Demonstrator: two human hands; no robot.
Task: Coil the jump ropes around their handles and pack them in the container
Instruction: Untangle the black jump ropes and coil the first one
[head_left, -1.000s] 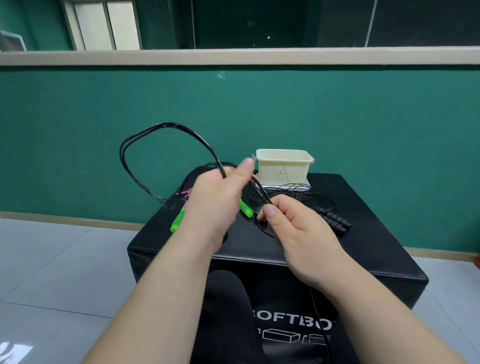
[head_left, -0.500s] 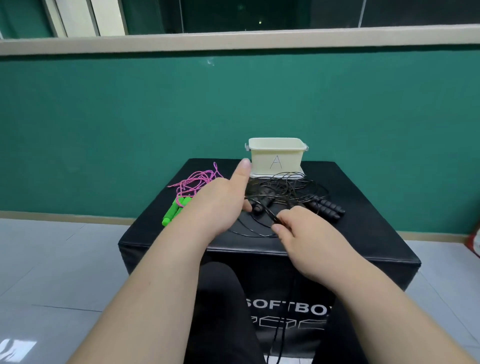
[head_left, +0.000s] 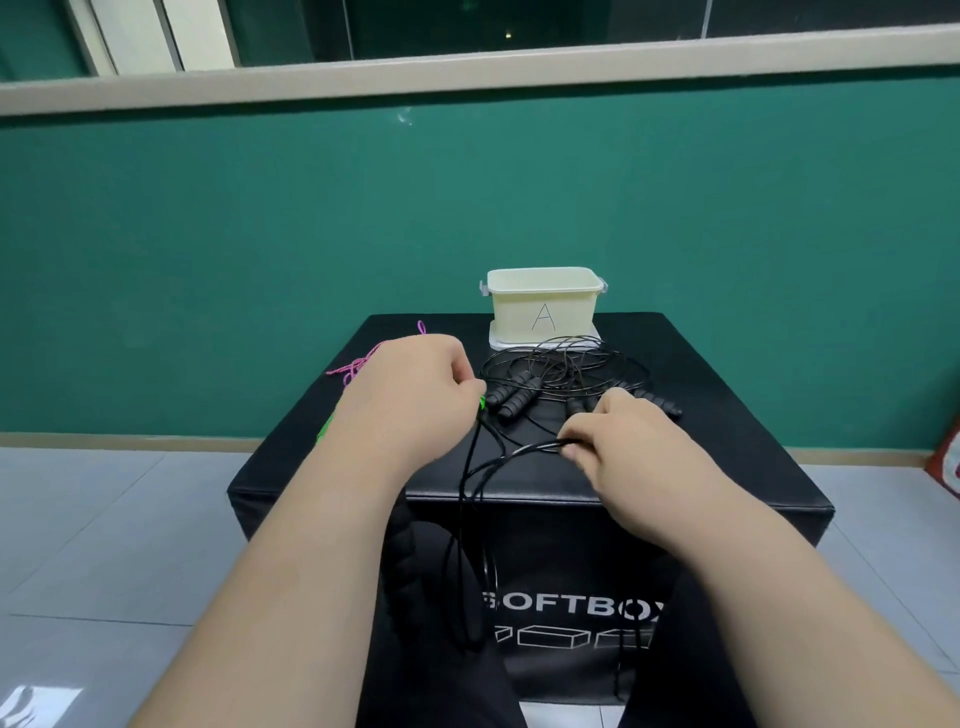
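where it leaves the box (head_left: 727, 415), the black rope (head_left: 519, 450) hangs looped

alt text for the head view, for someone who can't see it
A left hand and right hand hold a black cord over a black box, its slack hanging down the front. Behind lie tangled black ropes, a pink rope and a cream tub marked A.

Black ropes (head_left: 563, 366): loose tangled loops, foam handles (head_left: 511, 400) flat on box (head_left: 727, 415), strands hanging over front edge. Pink rope (head_left: 358, 366), green handles (head_left: 324, 434), left. Cream container (head_left: 543, 299) marked A, upright, open, rear
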